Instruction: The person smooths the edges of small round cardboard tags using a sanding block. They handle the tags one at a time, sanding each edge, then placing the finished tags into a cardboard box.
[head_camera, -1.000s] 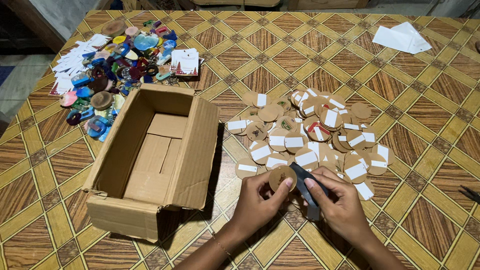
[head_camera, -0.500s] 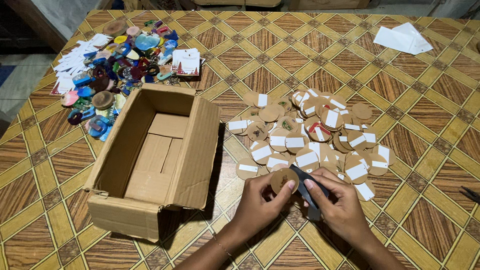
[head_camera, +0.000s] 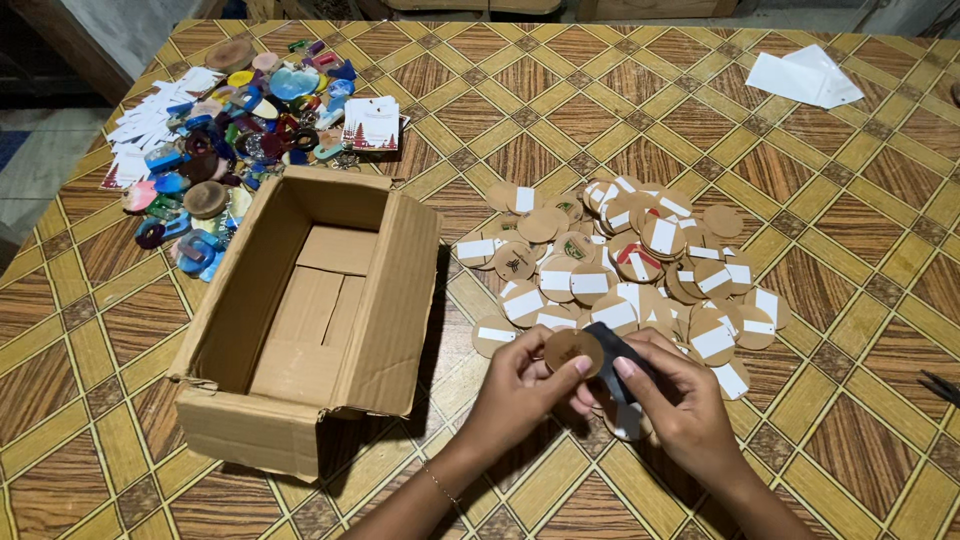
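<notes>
Brown cardboard box (head_camera: 305, 320) sits open and empty on the patterned table (head_camera: 860, 230); all places below are taken from it.

Head view. Just right of the box, near its front corner, both hands meet. Left hand (head_camera: 520, 392) pinches a round wooden disc (head_camera: 573, 351) between thumb and fingertips, held flat-face up, closed on it. Right hand (head_camera: 680, 405) touches the disc's right edge with a fingertip and grips a dark flat strip (head_camera: 610, 352), whose white lower end (head_camera: 628, 420) shows under the palm. Thin bracelet on the left wrist.

Right of the box, beyond the hands: loose pile of wooden discs (head_camera: 625, 270), many with white labels, overlapping.

Behind the box to the left: heap of coloured trinkets (head_camera: 225, 150), white tags, and a printed card (head_camera: 372, 122).

Far right of the box, back edge: white folded paper (head_camera: 805, 78).
</notes>
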